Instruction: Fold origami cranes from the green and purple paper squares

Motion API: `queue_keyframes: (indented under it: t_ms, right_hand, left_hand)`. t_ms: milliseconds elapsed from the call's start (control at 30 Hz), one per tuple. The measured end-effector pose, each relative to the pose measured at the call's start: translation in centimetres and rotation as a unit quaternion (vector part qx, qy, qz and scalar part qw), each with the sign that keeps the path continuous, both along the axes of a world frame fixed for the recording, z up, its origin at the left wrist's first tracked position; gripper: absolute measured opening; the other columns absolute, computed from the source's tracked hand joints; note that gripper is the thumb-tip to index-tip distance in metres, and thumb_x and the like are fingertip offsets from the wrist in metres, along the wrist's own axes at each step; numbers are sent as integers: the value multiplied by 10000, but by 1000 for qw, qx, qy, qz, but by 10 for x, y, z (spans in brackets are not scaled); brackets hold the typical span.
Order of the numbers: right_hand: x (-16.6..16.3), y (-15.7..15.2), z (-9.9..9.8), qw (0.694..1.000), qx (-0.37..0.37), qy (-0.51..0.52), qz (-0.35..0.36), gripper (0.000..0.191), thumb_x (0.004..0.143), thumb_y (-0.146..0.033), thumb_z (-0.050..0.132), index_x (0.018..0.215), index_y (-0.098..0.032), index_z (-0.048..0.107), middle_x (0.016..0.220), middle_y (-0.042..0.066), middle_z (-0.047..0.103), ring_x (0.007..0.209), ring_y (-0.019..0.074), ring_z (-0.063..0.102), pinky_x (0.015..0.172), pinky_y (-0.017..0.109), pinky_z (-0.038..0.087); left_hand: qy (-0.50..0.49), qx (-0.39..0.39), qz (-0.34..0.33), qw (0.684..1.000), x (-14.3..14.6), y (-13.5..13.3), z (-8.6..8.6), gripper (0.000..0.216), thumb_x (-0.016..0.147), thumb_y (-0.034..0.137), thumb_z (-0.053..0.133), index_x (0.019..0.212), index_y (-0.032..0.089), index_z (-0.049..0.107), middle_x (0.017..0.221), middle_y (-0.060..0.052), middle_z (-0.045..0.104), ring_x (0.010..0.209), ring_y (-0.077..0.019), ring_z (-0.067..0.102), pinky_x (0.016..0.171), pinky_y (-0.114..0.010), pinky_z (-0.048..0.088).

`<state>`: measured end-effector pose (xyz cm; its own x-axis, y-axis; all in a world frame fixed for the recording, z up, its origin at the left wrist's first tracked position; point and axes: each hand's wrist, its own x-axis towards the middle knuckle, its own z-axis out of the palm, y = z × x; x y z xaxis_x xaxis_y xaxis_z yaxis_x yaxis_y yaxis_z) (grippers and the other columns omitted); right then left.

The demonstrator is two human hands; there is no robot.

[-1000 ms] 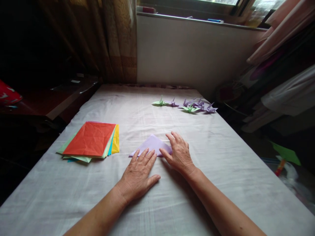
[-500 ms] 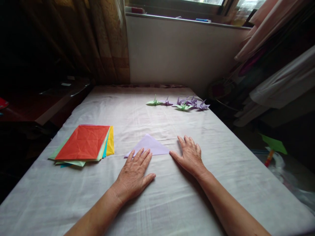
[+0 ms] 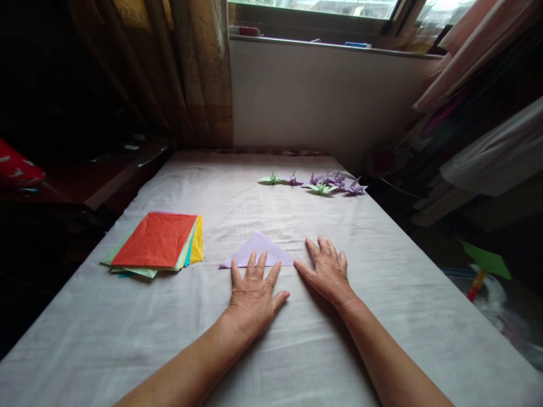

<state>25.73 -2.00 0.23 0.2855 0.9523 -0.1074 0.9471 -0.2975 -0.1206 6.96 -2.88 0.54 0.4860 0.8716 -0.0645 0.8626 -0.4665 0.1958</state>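
Since the earlier frame the left hand (image 3: pixel 254 297) has shifted right, toward the middle of the lilac paper triangle (image 3: pixel 257 252), and the right hand (image 3: pixel 328 271) has slid off that paper onto the cloth. Left hand lies flat, palm down, fingers spread; its fingertips (image 3: pixel 251 261) rest on the triangle's near edge, pressing, nothing gripped. Right hand also flat and open, palm down on the white cloth, thumb tip just beside the triangle's right corner; contact with the paper cannot be told; it holds nothing. Folded triangle lies flat on the tabletop (image 3: pixel 382 316), point away from the person, long edge toward the hands, roughly centre. Left of it, well apart, a stack of coloured paper sheets (image 3: pixel 156 242), orange on top, with green, yellow and blue edges showing. Far side of the tabletop: a row of small paper cranes (image 3: pixel 322 183), green and purple. Beyond that, a pale wall under a window sill (image 3: pixel 331 44), curtain (image 3: pixel 199 68) to the left.
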Motion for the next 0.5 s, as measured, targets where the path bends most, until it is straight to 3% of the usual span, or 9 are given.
queue_keyframes:
  t_ms: [167,300,500]
  right_hand:
    - [1,0,0,1000,-1,-4,2,653,910,-529,470,1482,-227,383,1576,157,267,1471,318,171,1150,561,129]
    - [1,-1,-2,1000,14,-8,9,645,906,-534,473,1468,-224,408,1564,163,292,1462,325,197,1143,566,148]
    - [7,-2,-9,999,42,-7,14,585,912,-468,470,1438,-212,448,1533,163,351,1440,328,258,1131,579,189]
  left_hand:
    - [15,-18,-19,1000,-34,3,-3,625,943,563,407,1502,292,333,1600,-106,231,1478,-339,184,1146,-667,78]
    - [59,-25,6,998,-61,4,-1,653,943,509,435,1516,223,309,1605,-120,186,1489,-311,147,1182,-585,98]
    - [62,-12,-5,998,-84,7,-6,654,956,494,379,1525,188,277,1597,-96,222,1478,-268,215,1193,-547,89]
